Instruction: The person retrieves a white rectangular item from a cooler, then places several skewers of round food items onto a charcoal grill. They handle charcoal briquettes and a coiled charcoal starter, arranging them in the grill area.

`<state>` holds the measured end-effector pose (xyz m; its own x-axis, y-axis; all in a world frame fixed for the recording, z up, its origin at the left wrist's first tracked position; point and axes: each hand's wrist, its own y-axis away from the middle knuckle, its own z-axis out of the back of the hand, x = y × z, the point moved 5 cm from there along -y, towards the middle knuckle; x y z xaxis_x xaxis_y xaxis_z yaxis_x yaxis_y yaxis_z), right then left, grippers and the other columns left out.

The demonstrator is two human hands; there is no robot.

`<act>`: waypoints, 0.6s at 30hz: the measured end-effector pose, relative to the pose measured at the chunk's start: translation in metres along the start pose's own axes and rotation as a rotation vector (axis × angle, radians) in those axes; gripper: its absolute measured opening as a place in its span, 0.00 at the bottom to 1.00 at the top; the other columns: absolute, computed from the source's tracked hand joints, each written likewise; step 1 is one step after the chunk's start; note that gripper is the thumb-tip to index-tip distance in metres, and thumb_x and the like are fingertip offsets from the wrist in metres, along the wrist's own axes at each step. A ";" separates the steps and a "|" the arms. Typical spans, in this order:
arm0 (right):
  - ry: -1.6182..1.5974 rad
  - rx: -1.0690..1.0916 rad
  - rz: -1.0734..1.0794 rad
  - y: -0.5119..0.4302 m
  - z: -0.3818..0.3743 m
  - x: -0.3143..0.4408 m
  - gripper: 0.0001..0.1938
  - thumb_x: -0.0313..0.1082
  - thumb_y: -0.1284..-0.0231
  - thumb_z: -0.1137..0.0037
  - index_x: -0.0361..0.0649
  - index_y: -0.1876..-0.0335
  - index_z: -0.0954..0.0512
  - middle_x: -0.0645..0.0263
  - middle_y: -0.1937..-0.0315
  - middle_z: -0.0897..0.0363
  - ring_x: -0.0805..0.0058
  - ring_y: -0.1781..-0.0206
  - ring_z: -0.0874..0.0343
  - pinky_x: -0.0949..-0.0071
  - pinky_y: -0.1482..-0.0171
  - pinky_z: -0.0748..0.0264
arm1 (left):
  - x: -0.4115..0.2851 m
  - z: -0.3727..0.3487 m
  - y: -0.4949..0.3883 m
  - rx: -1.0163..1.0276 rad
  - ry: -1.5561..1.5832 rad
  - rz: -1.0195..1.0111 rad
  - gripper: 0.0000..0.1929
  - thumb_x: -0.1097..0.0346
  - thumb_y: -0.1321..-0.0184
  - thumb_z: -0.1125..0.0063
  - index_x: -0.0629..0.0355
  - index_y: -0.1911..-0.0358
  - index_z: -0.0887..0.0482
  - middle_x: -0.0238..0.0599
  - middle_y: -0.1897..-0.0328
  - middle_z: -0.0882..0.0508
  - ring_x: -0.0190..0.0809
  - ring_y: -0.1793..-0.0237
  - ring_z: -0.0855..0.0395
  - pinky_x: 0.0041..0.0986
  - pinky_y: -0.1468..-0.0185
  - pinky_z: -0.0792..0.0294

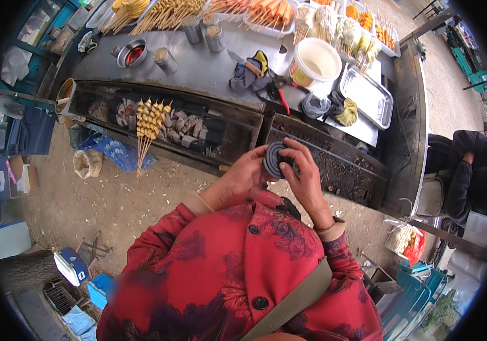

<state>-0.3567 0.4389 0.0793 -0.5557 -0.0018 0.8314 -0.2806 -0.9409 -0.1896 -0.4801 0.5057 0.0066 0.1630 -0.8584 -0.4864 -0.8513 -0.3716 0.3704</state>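
Note:
Both hands hold a dark round ridged lid-like disc (273,160) in front of the chest, above the near edge of the grill. My left hand (247,169) grips its left rim. The fingers of my right hand (302,170) curl over its right side, around a dark part that I cannot make out. To the left, a bunch of skewers with yellowish folded food (151,119) lies across the charcoal grill (239,147), the bare stick ends hanging over the front edge. Grey and black charcoal (183,127) lies beneath and beside them.
Behind the grill, a metal counter (111,51) holds shaker tins (165,60), a metal bowl (132,53), a knife (247,64), red-handled pliers (284,100), a white tub (316,62) and a steel tray (367,96). Skewer trays line the back. A person in dark clothes (465,170) is at the right.

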 end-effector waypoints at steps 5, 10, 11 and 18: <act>-0.010 0.097 0.007 0.000 0.000 0.005 0.17 0.31 0.47 0.39 0.41 0.51 0.25 0.55 0.41 0.30 0.53 0.40 0.29 0.63 0.42 0.30 | -0.003 -0.002 0.002 -0.043 -0.059 0.012 0.20 0.59 0.32 0.55 0.56 0.39 0.33 0.37 0.48 0.21 0.39 0.52 0.19 0.35 0.57 0.21; 0.005 0.132 0.036 -0.002 0.001 0.009 0.18 0.32 0.48 0.38 0.41 0.50 0.26 0.55 0.41 0.30 0.52 0.40 0.31 0.61 0.41 0.33 | -0.003 -0.005 0.004 -0.048 -0.082 0.029 0.20 0.57 0.31 0.58 0.54 0.39 0.34 0.34 0.51 0.21 0.37 0.55 0.18 0.29 0.63 0.20; 0.016 0.141 0.044 -0.001 0.001 0.010 0.18 0.33 0.47 0.38 0.41 0.50 0.26 0.55 0.41 0.30 0.52 0.40 0.31 0.61 0.41 0.32 | -0.002 -0.005 0.005 -0.059 -0.077 0.043 0.20 0.57 0.31 0.58 0.54 0.39 0.34 0.34 0.51 0.21 0.36 0.56 0.18 0.28 0.64 0.21; -0.050 0.108 -0.001 -0.001 0.000 0.008 0.15 0.31 0.45 0.40 0.40 0.52 0.25 0.54 0.42 0.29 0.53 0.42 0.28 0.63 0.43 0.30 | -0.002 -0.012 0.003 0.027 0.019 0.100 0.16 0.62 0.32 0.54 0.50 0.43 0.35 0.29 0.53 0.24 0.33 0.58 0.20 0.25 0.64 0.22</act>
<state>-0.3604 0.4398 0.0861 -0.5149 -0.0151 0.8571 -0.1936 -0.9720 -0.1335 -0.4767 0.5024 0.0185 0.0856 -0.8974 -0.4329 -0.8770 -0.2741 0.3947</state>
